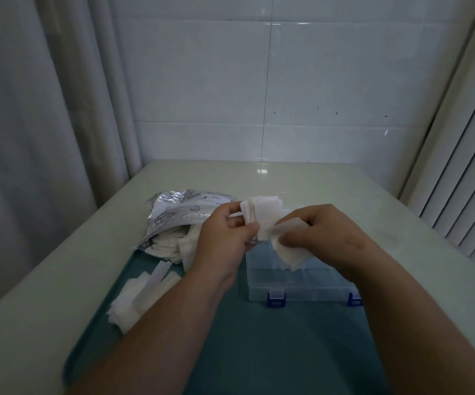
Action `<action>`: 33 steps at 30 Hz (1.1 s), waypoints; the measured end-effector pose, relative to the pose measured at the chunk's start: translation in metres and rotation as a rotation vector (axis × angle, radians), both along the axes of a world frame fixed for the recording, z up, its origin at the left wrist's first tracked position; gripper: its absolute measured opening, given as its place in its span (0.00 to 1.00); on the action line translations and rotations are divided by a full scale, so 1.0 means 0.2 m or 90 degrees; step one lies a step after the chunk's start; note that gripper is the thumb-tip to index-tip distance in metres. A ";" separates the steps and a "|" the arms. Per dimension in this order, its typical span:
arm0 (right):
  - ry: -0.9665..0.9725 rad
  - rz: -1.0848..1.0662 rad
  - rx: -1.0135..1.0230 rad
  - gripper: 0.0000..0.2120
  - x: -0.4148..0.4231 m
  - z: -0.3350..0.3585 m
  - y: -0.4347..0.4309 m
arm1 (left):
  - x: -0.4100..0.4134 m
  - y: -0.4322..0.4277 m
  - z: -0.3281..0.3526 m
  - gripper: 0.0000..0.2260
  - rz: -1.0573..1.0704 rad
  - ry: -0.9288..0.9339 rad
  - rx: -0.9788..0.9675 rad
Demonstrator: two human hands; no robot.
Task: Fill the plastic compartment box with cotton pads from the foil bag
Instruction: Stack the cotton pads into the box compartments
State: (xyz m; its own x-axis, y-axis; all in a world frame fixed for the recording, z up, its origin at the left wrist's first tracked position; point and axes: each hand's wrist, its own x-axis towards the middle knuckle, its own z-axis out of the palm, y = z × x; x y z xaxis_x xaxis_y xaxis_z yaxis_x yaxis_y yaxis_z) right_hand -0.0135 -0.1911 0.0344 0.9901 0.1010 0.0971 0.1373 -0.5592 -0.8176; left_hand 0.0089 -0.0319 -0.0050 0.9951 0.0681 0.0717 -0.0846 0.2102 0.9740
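— Where is there open room on the bench [259,178]?

— Behind the things, the pale glossy top runs bare up to the tiled wall [316,81]. A curtain [45,124] hangs along its left edge. The teal mat [259,337] covers the near part.

— And the compartment box [301,286]?

— On the mat, below the hands. It is clear hard plastic, long axis running left to right, with two blue latches [275,299] on the near side.

— The hands?

— Both are raised close together above the box. The left hand [224,232] pinches a fanned stack of square white cotton pads [261,215]; the right hand [324,235] grips more of them, hanging down.

— The foil bag [185,212]?

— Crinkled silver, lying left of the box, its mouth towards the person with pads spilling out. A loose pile of pads [136,297] lies on the mat's left edge.
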 end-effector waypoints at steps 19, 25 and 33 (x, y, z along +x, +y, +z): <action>0.011 -0.004 0.062 0.08 0.00 0.00 0.00 | -0.02 -0.01 0.03 0.13 -0.045 0.015 -0.065; 0.014 0.003 0.082 0.09 -0.01 0.01 0.00 | -0.02 -0.01 0.01 0.12 -0.015 0.006 0.005; 0.073 0.035 0.388 0.15 0.00 0.04 -0.04 | -0.02 0.00 0.01 0.12 0.002 -0.006 0.024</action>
State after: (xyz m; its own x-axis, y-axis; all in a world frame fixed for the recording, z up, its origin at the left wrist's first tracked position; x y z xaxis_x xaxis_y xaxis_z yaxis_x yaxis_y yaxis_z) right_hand -0.0134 -0.1988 0.0417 0.9926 0.1124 0.0468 0.0451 0.0179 -0.9988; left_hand 0.0058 -0.0309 -0.0033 0.9942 0.0675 0.0832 -0.0938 0.1727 0.9805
